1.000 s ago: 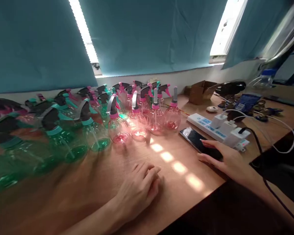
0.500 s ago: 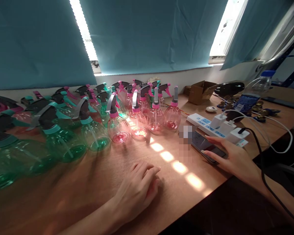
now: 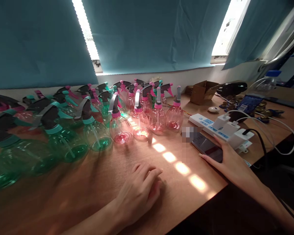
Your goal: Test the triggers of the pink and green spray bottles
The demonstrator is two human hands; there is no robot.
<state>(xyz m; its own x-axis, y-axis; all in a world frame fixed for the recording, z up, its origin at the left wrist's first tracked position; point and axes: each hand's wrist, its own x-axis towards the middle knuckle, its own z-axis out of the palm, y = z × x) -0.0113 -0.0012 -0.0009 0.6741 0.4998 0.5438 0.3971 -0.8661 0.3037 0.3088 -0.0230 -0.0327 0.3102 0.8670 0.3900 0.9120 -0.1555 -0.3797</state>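
Phone (image 3: pixel 207 148) was what the person's right hand (image 3: pixel 229 160) had come to rest on. It lay flat on the wooden table (image 3: pixel 88 189), dark-screened, just on the near side of the white power strip (image 3: pixel 205 122) and almost parallel to it. A blurred patch hid its far corner.

The right hand was spread. Its fingers were stretched out over the near end of the phone, one along the edge facing the power strip and one along the opposite edge, with the palm low. I couldn't tell whether the fingertips gripped the edges or only lay there. The left hand (image 3: pixel 139 191) sat well to the left of the power strip, nearer the table's front edge. It was loosely curled with knuckles up and held nothing.

Left of the power strip stood a crowd of spray bottles, the pink ones (image 3: pixel 156 116) nearest it and the green ones (image 3: pixel 95 133) further off. Beyond it, toward the window wall, sat a small cardboard box (image 3: pixel 203 91). White chargers (image 3: pixel 238 137) were plugged into its right end.

To my eye the hand was at the point of settling on the phone, not lifting it. Lifting it would call for the fingers to close on both long edges, and for care that the chargers' cables close by weren't snagged.
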